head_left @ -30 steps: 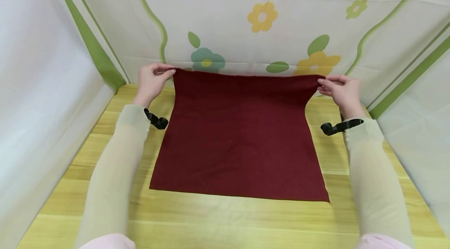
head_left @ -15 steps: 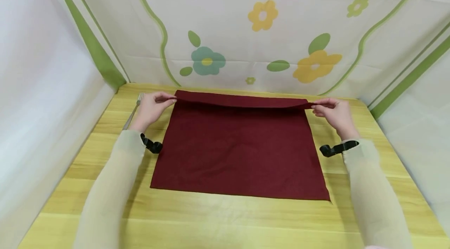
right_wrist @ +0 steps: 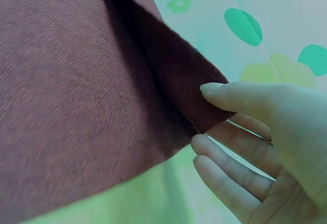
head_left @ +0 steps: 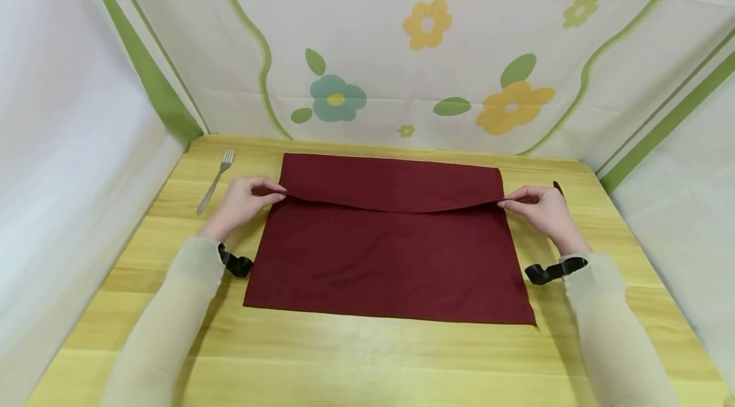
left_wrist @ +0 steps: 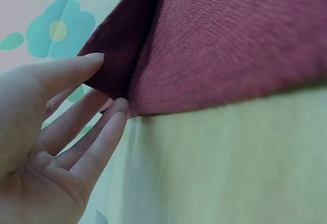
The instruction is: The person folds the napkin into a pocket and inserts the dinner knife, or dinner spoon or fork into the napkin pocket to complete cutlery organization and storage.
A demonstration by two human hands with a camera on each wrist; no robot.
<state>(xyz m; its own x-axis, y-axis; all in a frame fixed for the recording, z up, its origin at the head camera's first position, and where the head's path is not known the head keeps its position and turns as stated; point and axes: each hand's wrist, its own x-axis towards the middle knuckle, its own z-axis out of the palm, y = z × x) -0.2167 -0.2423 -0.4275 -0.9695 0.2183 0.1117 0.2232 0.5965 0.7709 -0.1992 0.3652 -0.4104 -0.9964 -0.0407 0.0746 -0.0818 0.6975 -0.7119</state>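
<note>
A dark red cloth (head_left: 390, 266) lies spread on the wooden table, its far part folded over toward the near side. My left hand (head_left: 241, 204) pinches the left corner of the folded-over edge between thumb and fingers. At the opposite corner, my right hand (head_left: 542, 212) pinches the same edge. Between the hands the edge sags slightly, close over the lower layer. In the left wrist view, the thumb presses on the cloth corner (left_wrist: 115, 65), and a dark gap shows under the flap. The right wrist view has a similar gap beneath the raised corner (right_wrist: 191, 91).
A metal fork (head_left: 215, 182) lies on the table (head_left: 367, 362) beyond the left forearm. Behind the right hand shows the dark tip of a narrow thing (head_left: 558, 188), mostly hidden. White curtains with printed flowers (head_left: 427, 24) stand at the back and both sides.
Both hands have brought the cloth's far edge down and toward the near side, folding it over the lower layer. The fork, hidden at first, has come into view.
</note>
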